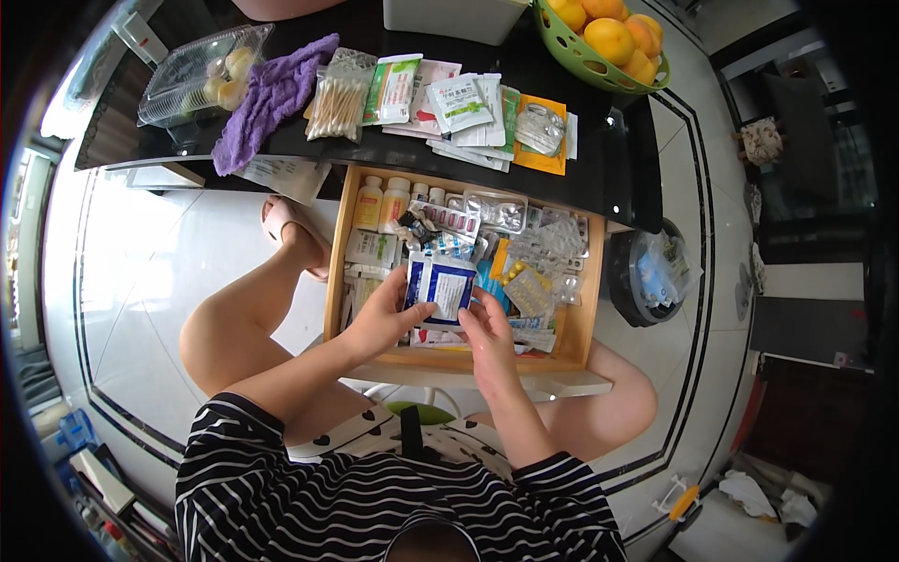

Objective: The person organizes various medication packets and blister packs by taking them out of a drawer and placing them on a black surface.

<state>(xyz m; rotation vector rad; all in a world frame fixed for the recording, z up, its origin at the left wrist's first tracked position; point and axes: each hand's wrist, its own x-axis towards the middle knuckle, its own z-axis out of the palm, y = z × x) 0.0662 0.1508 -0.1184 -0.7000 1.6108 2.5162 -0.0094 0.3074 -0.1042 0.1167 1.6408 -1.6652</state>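
Now, head view: the left hand (382, 318) and right hand (487, 339) pinch a blue-and-white sachet (438, 290) by its lower corners, over the wooden drawer (581, 328). Just beyond the grip lie loose blister packs (529, 290); a loosened pinch could drop it among them.

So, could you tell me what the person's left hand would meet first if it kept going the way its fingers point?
The left hand points up and right and already touches the blue-and-white sachet that both hands hold. Beyond that lie blister packs in the wooden drawer, though depth is hard to judge.
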